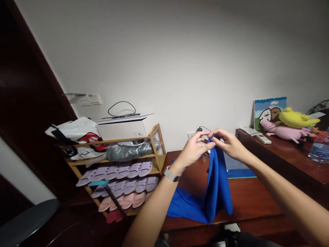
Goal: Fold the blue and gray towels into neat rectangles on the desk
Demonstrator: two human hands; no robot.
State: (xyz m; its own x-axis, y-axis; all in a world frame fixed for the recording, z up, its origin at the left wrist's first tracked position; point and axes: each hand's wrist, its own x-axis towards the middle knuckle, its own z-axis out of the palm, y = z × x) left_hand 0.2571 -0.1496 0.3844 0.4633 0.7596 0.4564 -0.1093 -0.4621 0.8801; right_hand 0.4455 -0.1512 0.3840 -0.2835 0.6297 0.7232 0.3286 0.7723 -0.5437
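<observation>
One blue cloth (212,192), partly up off the table (249,195)!
Left hand (194,149) and right hand (228,143) pinch its top — exact contact's hard to see — one end raised, lower folds slack on the table.

Left wrist: broad silver-grey wristband with metallic sheen (170,174), darker at one end, watch or bracelet, can't tell which. Left forearm (154,206) and right forearm (282,188) bare, slim; left hand (193,150) and right hand (227,144) ungloved, slender fingers
</observation>
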